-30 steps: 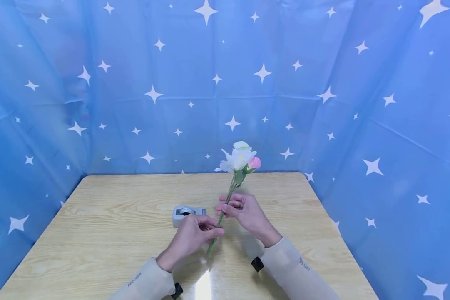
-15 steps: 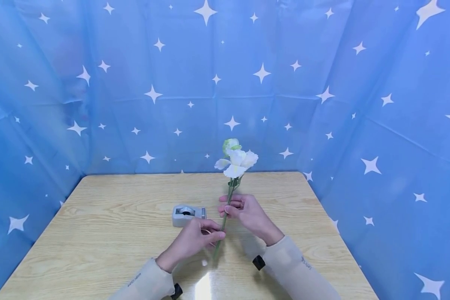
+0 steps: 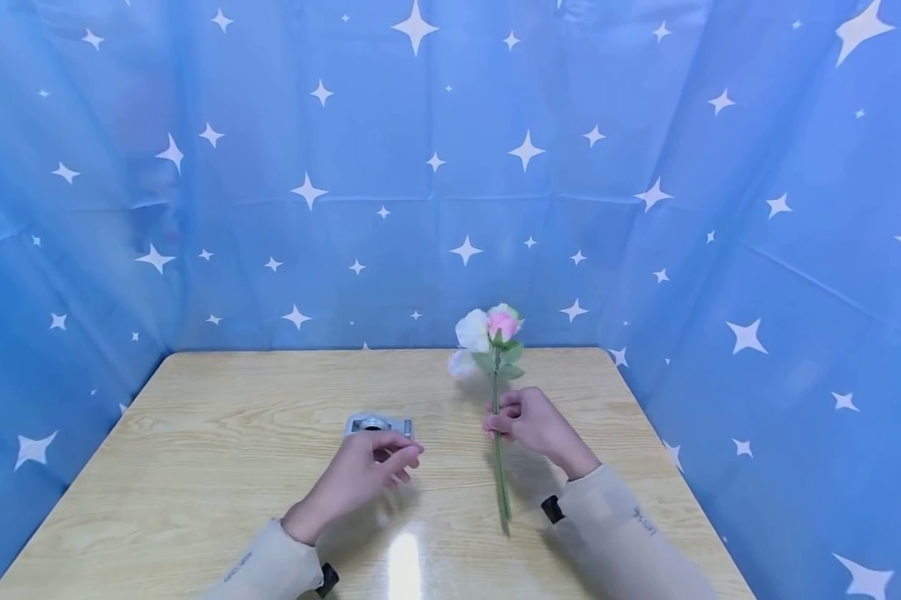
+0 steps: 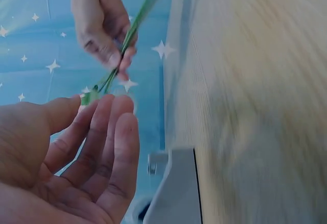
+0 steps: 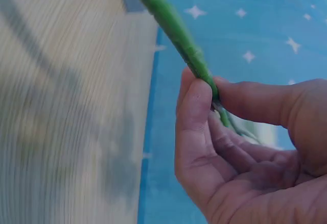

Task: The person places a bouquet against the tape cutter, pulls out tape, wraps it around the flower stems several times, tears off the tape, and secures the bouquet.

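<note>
My right hand pinches the green stems of a small bunch of flowers between thumb and fingers. White blooms and a pink one top the bunch, with green leaves below them. The stems stand nearly upright in the head view, their lower ends near the tabletop. Left of the bunch, my left hand holds nothing; its fingers are loosely bent and apart from the stems. Just beyond that hand sits a grey tape dispenser with a roll of tape in it, partly hidden by the hand.
The wooden table reaches back to a blue curtain with white stars, which also hangs along both sides. A bright light reflection lies on the tabletop near the front.
My left hand has let go of the stems and drawn back to the left. My right hand has carried the flowers to the right, and the bunch has turned, bringing the pink bloom into view.
</note>
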